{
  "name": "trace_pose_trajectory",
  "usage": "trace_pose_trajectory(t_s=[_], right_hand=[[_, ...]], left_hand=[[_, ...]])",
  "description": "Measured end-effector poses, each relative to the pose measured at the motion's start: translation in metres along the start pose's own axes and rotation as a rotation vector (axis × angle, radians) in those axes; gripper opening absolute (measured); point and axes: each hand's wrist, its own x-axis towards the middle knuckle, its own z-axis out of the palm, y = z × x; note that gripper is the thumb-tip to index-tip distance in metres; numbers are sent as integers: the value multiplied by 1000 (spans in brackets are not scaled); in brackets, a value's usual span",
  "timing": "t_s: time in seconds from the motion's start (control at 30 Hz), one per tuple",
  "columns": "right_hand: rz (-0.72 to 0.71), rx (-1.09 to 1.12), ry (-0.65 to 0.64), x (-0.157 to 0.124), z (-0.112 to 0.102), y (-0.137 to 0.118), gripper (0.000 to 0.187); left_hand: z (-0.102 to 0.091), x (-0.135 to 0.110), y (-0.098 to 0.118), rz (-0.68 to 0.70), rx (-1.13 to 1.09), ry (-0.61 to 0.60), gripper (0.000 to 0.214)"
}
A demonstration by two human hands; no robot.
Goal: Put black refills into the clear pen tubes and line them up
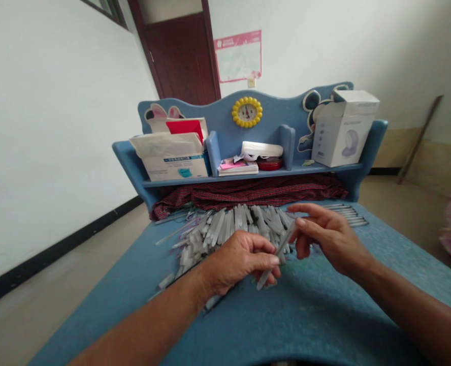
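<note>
My left hand (248, 256) is closed in a pinch around a slim frosted translucent tube (285, 242) that looks like a pen barrel. The barrel slants, with its upper end leaning toward my right hand (328, 234). There, the right thumb and fingers close on the upper end, while the index finger sticks out to the left. Behind both hands spreads a heap of similar pen barrels (218, 229), some with dark parts among them. Beyond my right hand, several slim pens (353, 216) with dark ends lie side by side in a row.
All this lies on a blue desk (385, 254) with a raised back shelf (305, 169). A rolled red checked cloth (248, 190) runs below the shelf. On it stand a mask box (175, 165), a stack of papers (238, 169) and a white carton (342, 132); a yellow-rimmed clock (247, 112) hangs above.
</note>
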Motion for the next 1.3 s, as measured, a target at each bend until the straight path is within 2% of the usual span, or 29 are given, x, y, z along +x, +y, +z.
trace_pose_trajectory(t_s=[0.07, 0.27, 0.4, 0.53, 0.6, 0.67, 0.77, 0.83, 1.1, 1.3], right_hand=[[-32, -30, 40, 0, 0, 0, 42], [-97, -162, 67, -3, 4, -1, 28], [-67, -104, 64, -4, 5, -1, 36], [-12, -126, 98, 1, -2, 3, 38], [45, -280, 62, 4, -8, 7, 31], [89, -542, -38, 8, -14, 11, 22], [18, -1002, -173, 11, -20, 16, 19], [-22, -1208, -210, 11, -21, 19, 19], [119, -1487, -277, 7, -11, 23, 11], [113, -1589, -280, 7, -7, 26, 14]], left_hand=[[-2, 1, -1, -4, -14, 3, 20], [-1, 1, 0, 15, -12, -7, 15], [0, 1, 1, 37, -43, -12, 18], [-3, 1, 3, 93, -154, 47, 21], [-4, 1, 5, 126, -204, 82, 21], [-5, 0, 7, 156, -230, 103, 19], [-6, 0, 9, 197, -249, 120, 17], [-7, 1, 9, 211, -256, 125, 16], [-6, 2, 7, 205, -273, 133, 20], [-5, 2, 5, 206, -267, 135, 20]])
